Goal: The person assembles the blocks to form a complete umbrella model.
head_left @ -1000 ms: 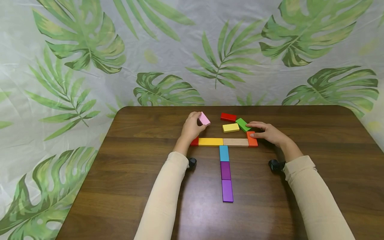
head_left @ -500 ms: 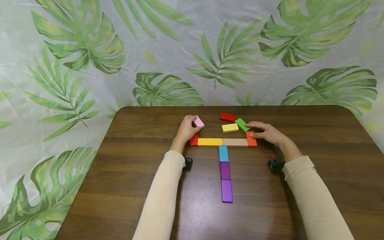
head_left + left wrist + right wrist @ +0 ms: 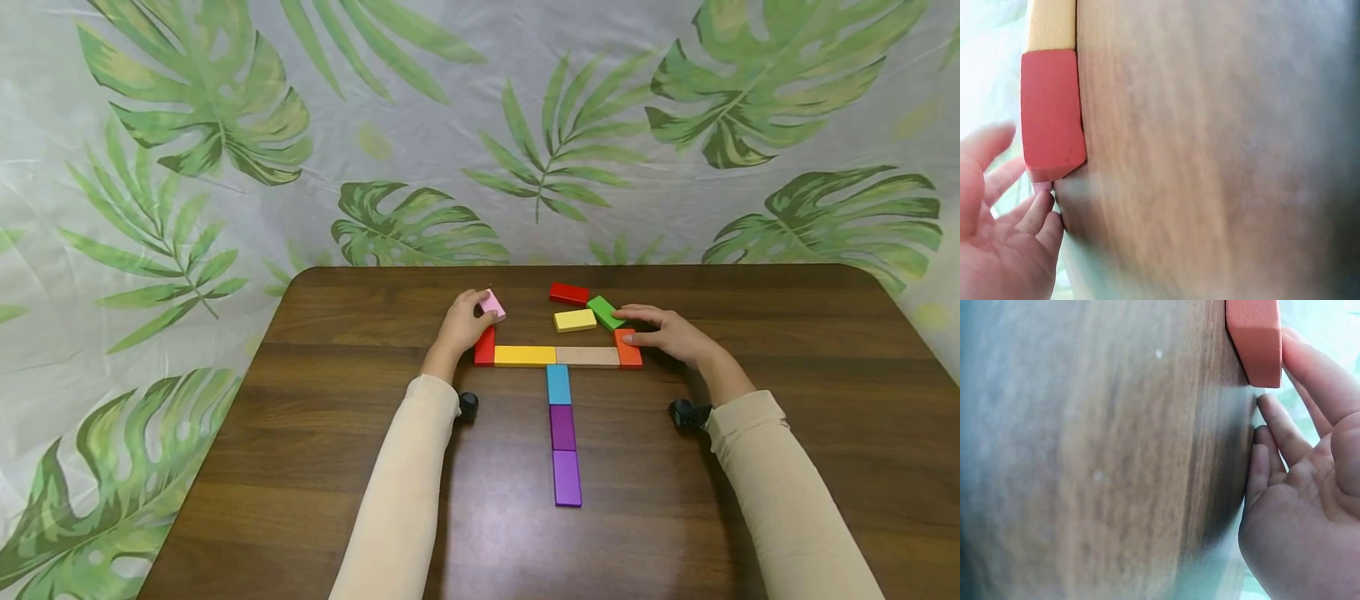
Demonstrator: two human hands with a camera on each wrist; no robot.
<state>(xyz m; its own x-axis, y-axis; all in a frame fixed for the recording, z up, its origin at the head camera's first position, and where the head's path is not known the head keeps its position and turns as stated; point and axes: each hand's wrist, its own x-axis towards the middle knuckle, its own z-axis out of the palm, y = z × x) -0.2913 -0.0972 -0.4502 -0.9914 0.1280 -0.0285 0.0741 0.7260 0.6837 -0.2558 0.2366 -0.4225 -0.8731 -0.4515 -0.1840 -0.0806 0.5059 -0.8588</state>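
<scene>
In the head view my left hand (image 3: 460,325) pinches a pink block (image 3: 492,305) between thumb and fingers, at the far end of a red block (image 3: 484,348). Only a sliver of pink shows past that red block in the left wrist view. My right hand (image 3: 670,335) rests its thumb on an orange block (image 3: 629,352), with its fingertips at a green block (image 3: 604,312). Between red and orange, a yellow-orange block (image 3: 524,356) and a bare wood block (image 3: 587,357) form a row. Blue (image 3: 558,384), magenta (image 3: 562,427) and violet blocks (image 3: 567,478) run down from its middle.
Behind the row lie a pale yellow block (image 3: 575,320) and a second red block (image 3: 569,292), close to the green one. Everything lies on a dark wood table (image 3: 300,467). A leaf-patterned cloth (image 3: 420,108) hangs behind the table's far edge.
My left hand has carried the pink block left and slightly toward me, to the far end of the left red block. My right hand has stayed in place.
</scene>
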